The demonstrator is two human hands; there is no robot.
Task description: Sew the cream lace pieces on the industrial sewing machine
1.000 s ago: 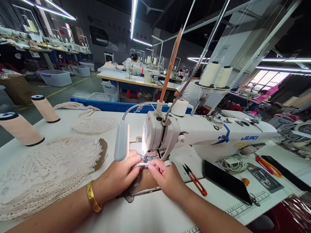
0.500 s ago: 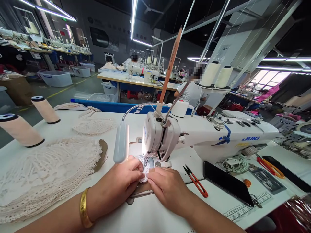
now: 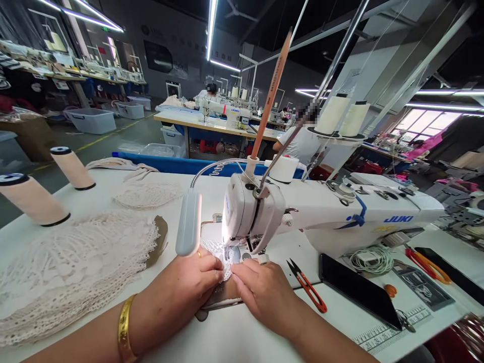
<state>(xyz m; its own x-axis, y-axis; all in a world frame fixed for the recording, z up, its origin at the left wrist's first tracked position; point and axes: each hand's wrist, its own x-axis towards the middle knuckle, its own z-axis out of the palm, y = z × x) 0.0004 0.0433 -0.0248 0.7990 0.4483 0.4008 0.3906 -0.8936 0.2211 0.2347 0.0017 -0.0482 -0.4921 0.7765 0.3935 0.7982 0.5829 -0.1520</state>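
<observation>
roughly, clock centred on the presser foot of the white sewing machine: white lace piece lies at the foot, running toward six o'clock, its near end between the two hands. left hand at eight o'clock, fingers curled and clamped on the lace's left edge; right hand between four and five, thumb and fingertips pinched on its right edge. gold bangle on the left wrist. grey lamp at ten, near the left fingers. stack of cream lace at nine, two peach thread cones beyond, toward ten. orange-handled snips at four, black phone just past them. pencil at one, leaning right above the machine head.
</observation>
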